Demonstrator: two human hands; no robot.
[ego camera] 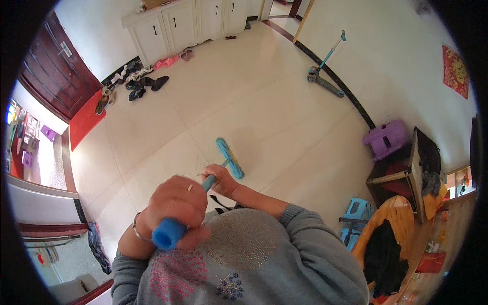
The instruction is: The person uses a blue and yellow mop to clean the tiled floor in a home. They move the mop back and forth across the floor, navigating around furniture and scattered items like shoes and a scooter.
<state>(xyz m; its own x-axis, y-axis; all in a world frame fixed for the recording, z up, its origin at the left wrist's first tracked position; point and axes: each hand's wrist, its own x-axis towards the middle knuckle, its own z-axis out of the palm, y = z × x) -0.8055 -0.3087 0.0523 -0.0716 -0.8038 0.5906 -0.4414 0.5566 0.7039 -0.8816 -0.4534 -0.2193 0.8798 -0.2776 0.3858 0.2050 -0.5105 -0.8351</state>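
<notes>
My left hand grips the upper end of a pole handle, close below its blue foam end. Farther down the same pole, my right hand is closed round the teal shaft. The pole runs away from my body to a long, narrow blue head with teal bristles or fringe, which rests on the pale tiled floor. Whether it is a broom or a mop I cannot tell for certain. Part of the shaft is hidden by my hands.
Shoes lie by the white cabinet and red doormat. A kick scooter stands near the right wall. A purple plastic stool, blue stools and a wooden table with black cloth are at right.
</notes>
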